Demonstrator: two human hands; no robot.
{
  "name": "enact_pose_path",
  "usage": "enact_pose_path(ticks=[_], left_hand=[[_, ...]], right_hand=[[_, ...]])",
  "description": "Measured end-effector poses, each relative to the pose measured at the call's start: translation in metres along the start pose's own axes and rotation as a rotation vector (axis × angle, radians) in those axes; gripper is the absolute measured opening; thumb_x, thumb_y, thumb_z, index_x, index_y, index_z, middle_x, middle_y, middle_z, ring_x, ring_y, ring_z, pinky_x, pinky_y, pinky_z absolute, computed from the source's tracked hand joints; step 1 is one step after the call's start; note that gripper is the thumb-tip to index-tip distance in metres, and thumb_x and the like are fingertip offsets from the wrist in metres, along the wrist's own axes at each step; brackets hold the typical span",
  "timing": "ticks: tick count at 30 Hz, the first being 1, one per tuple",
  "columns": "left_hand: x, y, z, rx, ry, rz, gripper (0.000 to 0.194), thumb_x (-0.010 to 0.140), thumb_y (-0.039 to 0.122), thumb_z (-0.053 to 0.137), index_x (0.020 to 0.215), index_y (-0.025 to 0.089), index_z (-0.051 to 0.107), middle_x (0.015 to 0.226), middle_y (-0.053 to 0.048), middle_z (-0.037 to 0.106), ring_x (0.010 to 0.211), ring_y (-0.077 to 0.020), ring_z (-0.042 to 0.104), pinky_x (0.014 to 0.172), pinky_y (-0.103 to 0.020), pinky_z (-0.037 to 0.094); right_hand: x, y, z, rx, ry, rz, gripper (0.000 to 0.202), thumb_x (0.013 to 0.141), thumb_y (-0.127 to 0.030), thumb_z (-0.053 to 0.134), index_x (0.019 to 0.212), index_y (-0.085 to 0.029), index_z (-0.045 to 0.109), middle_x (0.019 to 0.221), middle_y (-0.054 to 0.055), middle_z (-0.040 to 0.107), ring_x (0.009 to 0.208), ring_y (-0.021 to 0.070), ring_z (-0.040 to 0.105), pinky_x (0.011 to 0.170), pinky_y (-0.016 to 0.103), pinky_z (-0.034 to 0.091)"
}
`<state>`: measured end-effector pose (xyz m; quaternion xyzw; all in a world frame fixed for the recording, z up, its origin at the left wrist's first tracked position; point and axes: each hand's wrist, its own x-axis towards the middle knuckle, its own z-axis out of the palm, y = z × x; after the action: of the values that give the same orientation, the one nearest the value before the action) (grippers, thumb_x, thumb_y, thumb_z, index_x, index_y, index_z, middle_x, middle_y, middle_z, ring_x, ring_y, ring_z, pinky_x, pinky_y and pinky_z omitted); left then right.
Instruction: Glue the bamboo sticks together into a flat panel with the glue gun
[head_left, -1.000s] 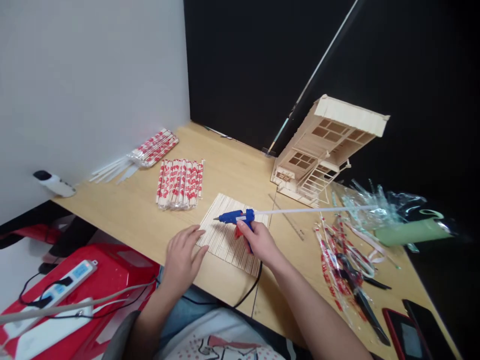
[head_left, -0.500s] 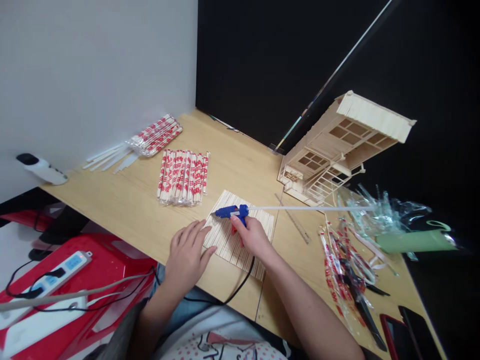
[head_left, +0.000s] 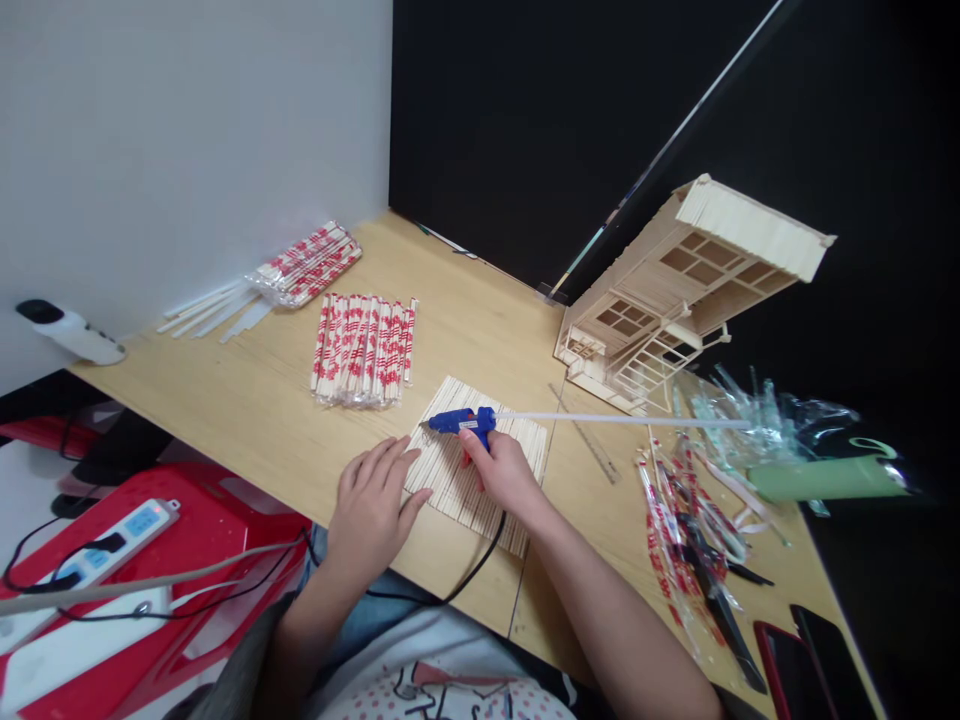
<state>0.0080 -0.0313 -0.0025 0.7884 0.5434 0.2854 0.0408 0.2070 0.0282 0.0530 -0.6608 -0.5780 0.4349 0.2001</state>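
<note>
A blue hot glue gun (head_left: 474, 424) is in my right hand (head_left: 506, 470), with fingers wrapped round its handle and trigger. Its nozzle points left, over the far left edge of a flat panel of pale wooden sticks (head_left: 465, 490) laid side by side. From the gun's back a long white glue stick (head_left: 615, 418) sticks out to the right. My left hand (head_left: 375, 500) rests at the panel's left edge, fingers stretched out and thumb apart, fingertips touching the sticks. The gun's black cord runs down past the table's front edge.
A wooden model house (head_left: 645, 300) stands at the back right. Wrapped chopsticks (head_left: 364, 350) and another pack (head_left: 307, 262) lie at the left. A ruler (head_left: 585, 435), torn wrappers (head_left: 664, 540), a green bottle (head_left: 829, 478) and phones (head_left: 787, 670) are on the right. Power strips (head_left: 112, 555) sit on a red stool.
The glue gun's nozzle has shifted very slightly along the panel's far left edge. My left hand keeps its place on the panel. The whole view has moved a little.
</note>
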Motion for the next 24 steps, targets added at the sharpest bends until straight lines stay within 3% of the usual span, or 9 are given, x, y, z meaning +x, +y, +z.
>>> enact_pose_path(ticks=[11,24], left_hand=[[0.0001,-0.0002,0.0009,0.000,0.005,0.004,0.040,0.102,0.040,0.056,0.134,0.017,0.055,0.145,-0.014,0.061,0.134,-0.0316,0.055,0.109,-0.048,0.037],[-0.0001,-0.0005,0.0014,-0.002,-0.008,-0.006,0.039,0.102,0.040,0.056,0.134,0.018,0.056,0.146,-0.014,0.061,0.135,-0.0317,0.054,0.110,-0.049,0.037]], right_hand=[[-0.0015,-0.0035,0.0008,-0.045,0.017,0.013,0.049,0.104,-0.050,0.048,0.065,-0.021,0.056,0.043,-0.001,0.053,0.042,0.0162,0.056,0.053,0.026,0.042],[-0.0090,0.0033,-0.0040,-0.167,0.051,0.000,0.052,0.104,-0.052,0.048,0.069,-0.018,0.067,0.045,0.003,0.058,0.052,0.0210,0.064,0.058,0.028,0.041]])
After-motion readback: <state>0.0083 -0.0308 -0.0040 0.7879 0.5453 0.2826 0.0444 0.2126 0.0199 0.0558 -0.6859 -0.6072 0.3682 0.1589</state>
